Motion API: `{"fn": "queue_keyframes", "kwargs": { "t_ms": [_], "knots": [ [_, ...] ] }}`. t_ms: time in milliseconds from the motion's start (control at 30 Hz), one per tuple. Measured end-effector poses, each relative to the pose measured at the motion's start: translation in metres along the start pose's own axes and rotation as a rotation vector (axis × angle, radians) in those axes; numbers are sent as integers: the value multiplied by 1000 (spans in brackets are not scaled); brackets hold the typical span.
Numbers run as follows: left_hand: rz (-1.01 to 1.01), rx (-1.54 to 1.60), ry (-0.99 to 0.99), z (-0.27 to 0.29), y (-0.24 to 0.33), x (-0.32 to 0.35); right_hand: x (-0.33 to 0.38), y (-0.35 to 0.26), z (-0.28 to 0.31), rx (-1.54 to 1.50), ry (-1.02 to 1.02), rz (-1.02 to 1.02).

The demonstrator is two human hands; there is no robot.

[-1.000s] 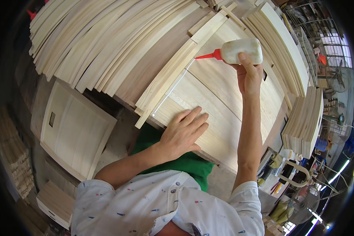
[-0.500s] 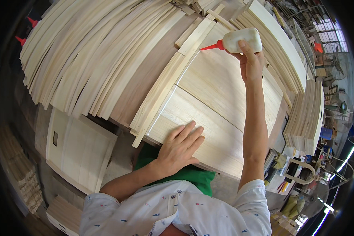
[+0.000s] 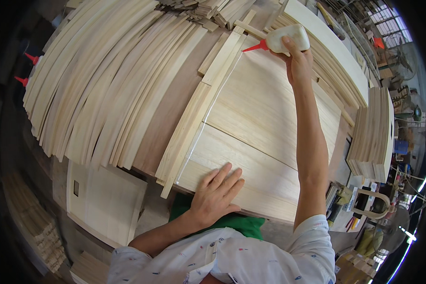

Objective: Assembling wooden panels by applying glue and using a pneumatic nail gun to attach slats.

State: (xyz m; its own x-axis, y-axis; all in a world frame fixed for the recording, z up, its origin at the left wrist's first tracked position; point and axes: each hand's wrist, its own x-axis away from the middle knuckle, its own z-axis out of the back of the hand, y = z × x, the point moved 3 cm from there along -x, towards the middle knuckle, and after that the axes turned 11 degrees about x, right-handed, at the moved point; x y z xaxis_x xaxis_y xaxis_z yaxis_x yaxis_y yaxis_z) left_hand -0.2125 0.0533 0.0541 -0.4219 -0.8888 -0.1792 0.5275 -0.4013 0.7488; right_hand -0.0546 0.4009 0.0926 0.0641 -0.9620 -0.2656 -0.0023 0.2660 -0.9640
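Observation:
My right hand point(image 3: 298, 57) is wrapped round a whitish squeeze bottle of glue point(image 3: 288, 39) with a red pointed nozzle. The bottle lies tilted, its nozzle tip close to the left edge of a pale wooden panel point(image 3: 255, 102) near the panel's far corner. A thin white bead of glue point(image 3: 205, 124) runs along that edge, from the near corner up to the nozzle. Beside the bead stand narrow wooden strips point(image 3: 187, 128). My left hand point(image 3: 217, 194) rests flat on the panel's near edge, fingers spread, holding nothing.
Long wooden slats point(image 3: 94, 80) are piled to the left. Stacked boards point(image 3: 371, 137) stand at the right, with more boards point(image 3: 326, 47) at the far right. A wooden panel with a slot point(image 3: 104, 199) leans below the table at left. Two red nozzles point(image 3: 32, 58) show at far left.
My right hand has moved the bottle farther along the panel's edge, and the glue bead is longer. My left hand stays flat on the panel. The view has shifted slightly.

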Motion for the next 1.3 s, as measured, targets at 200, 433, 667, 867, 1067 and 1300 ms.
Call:
{"fn": "queue_keyframes", "kwargs": {
  "t_ms": [200,433,667,867,1067,1300],
  "knots": [
    [10,-10,-19,-3,1,-1,-19,7,-1,-25,106,40],
    [19,-5,-37,-4,0,-1,-38,17,2,-53,214,74],
    [1,-14,-44,-3,2,-4,-45,30,13,-42,228,65],
    [13,-23,-48,-5,2,-4,-39,28,17,-25,305,30],
    [18,-45,-42,-6,4,-4,-25,18,48,-2,378,57],
    [18,-64,-51,-5,6,-5,-2,9,98,11,448,51]
  ]
}}
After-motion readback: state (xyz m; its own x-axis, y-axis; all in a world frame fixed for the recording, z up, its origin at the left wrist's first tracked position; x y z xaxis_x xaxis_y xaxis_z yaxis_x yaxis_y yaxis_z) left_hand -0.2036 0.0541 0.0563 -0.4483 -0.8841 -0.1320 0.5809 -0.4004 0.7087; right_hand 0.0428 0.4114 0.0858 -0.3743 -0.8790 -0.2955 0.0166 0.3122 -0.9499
